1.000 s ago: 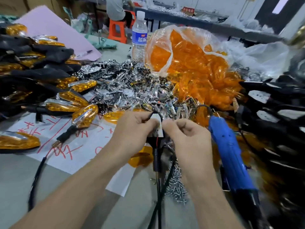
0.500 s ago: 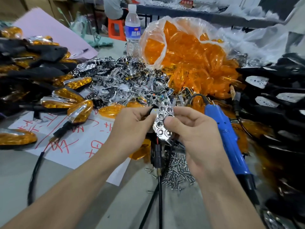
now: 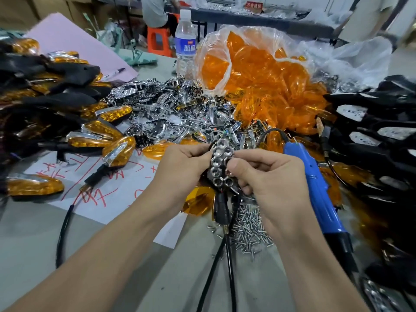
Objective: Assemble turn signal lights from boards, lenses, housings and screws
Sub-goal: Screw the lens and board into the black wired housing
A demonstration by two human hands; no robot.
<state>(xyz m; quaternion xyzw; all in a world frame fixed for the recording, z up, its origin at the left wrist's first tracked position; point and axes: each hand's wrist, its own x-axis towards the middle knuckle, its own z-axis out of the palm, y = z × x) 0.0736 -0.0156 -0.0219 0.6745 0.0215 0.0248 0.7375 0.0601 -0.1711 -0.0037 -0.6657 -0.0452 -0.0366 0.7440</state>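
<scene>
A chrome reflector [image 3: 221, 162] with honeycomb cells sits on a black housing whose stem [image 3: 221, 210] and wires hang down to the table. My left hand [image 3: 180, 170] grips the housing and the reflector from the left. My right hand [image 3: 263, 176] pinches the reflector's right edge with thumb and fingers. Below them lies a heap of small screws [image 3: 249, 233]. An orange lens [image 3: 198, 201] lies on the table under my hands. A blue electric screwdriver [image 3: 315, 190] lies to the right.
A pile of chrome reflectors [image 3: 171, 113] and a bag of orange lenses [image 3: 258, 75] fill the middle. Finished lights [image 3: 117, 152] lie at left, black housings with boards [image 3: 378, 136] at right. A water bottle [image 3: 185, 43] stands behind. White paper [image 3: 117, 192] with red writing covers the table at left.
The chrome reflector has come onto the white board in the housing, between one second and half a second ago. Both hands have shifted their grip around it.
</scene>
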